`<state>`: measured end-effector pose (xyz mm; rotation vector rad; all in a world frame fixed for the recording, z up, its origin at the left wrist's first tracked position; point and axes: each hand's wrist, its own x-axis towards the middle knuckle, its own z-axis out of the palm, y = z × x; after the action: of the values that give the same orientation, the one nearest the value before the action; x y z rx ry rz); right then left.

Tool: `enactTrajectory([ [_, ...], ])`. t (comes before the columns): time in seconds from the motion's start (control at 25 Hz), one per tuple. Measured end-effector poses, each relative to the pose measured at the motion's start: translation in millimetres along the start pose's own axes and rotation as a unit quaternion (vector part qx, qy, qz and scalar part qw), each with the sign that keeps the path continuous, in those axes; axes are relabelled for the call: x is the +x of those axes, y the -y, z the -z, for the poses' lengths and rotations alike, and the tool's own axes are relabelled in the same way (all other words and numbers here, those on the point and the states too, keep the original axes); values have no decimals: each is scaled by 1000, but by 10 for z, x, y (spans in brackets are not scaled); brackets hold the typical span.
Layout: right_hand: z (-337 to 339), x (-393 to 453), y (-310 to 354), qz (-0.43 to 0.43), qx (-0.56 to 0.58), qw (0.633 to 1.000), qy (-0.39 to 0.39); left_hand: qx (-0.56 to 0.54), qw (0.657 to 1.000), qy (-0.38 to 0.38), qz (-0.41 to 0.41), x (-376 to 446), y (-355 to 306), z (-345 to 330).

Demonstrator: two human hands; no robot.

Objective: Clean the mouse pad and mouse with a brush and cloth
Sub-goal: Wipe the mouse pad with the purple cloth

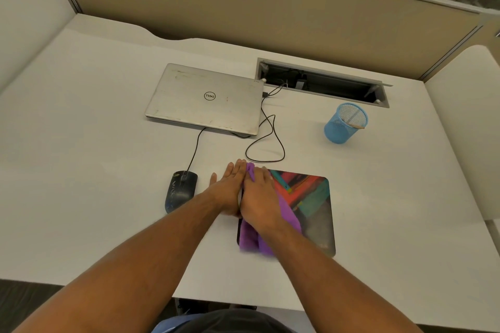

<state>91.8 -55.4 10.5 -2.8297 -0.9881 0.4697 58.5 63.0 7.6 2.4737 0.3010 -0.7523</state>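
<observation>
A white desk point(81, 143) sits inside a beige-walled cubicle, with a cable slot cut into its far edge. Furthest left of the task's things is the mouse point(180, 190), dark and wired, lying on the bare desk just left of the hands and apart from the pad; nothing touches it, and whether it has been cleaned cannot be told from here. Its cord runs up to a closed laptop point(205, 98) further back. Next comes the left hand point(230, 186), flat with fingers straight and released, pressing on the desk at the pad's left edge, apparently steadying it. Touching it on the right, the right hand point(259, 197) lies palm down on a purple cloth point(290, 217), fingers fairly straight and pressing rather than clenching it. The cloth is bunched lengthwise over the left part of the pad point(313, 205), whose colourful right half is uncovered. Well off to the right and further back stands a blue mesh cup point(343, 124) holding a wooden handle, possibly the brush. By my reading the cloth wipe of the pad is underway at its left side; the right half may remain, and the mouse looks like the job left.
</observation>
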Motion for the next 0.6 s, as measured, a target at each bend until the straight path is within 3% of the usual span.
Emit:
enactTrajectory([
  [0.08,51,-8,-204,-32,34,999,-10,-1,1000,-4,2,-13,6,0],
  [0.2,118,-50,-656,-174,73,981,-48,-8,1000,-7,6,-15,25,-28],
  [0.28,126,-37,-664,-198,51,978,-42,-10,1000,-7,10,-13,10,-32],
  [0.44,-27,80,-169,-33,21,999,-18,-18,1000,-12,5,7,8,-32],
  [0.6,-4,57,-141,44,17,999,-1,-21,1000,-11,6,18,23,-35],
])
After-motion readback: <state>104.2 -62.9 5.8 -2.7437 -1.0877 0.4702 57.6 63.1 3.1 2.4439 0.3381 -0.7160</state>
